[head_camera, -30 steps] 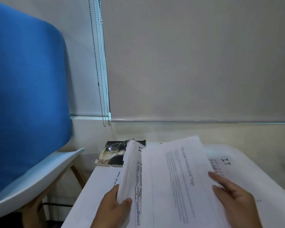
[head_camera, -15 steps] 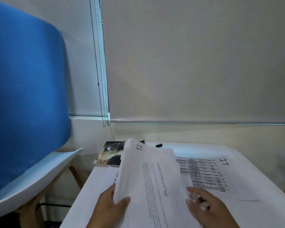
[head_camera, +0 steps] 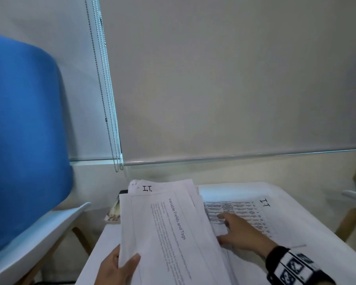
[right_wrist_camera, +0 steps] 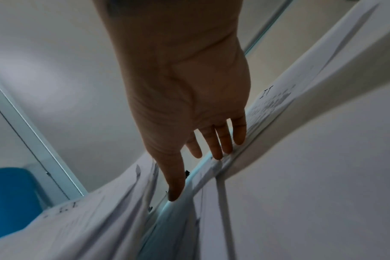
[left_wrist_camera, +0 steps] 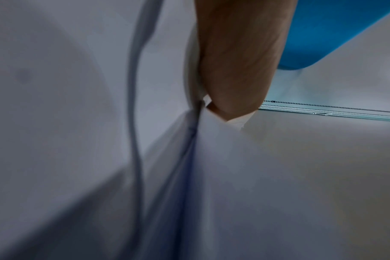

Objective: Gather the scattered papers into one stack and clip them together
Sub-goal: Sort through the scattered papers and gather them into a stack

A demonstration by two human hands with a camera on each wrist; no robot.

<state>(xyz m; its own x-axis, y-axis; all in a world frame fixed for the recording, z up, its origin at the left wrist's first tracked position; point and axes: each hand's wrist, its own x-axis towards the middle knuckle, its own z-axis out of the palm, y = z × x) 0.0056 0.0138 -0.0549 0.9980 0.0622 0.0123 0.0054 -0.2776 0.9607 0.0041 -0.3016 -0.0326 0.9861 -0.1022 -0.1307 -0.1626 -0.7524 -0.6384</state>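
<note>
My left hand [head_camera: 117, 268] pinches the gathered stack [head_camera: 169, 233] at its near edge, keeping it together. My right hand [head_camera: 240, 233], fingers spread, presses the printed sheet [head_camera: 245, 210] on the table [head_camera: 296, 264] to draw it in.

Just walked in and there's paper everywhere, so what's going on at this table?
A person is collecting loose printed sheets into one pile. The left hand grips the gathered stack by its near corner, with the "Variable Fields and Tags" page on top and the pile tilted up off the white table. The right hand lies with straight fingers on a printed table sheet marked "I.T" that lies flat beside the stack, apparently about to draw it in. No clip is on the stack yet.
</note>
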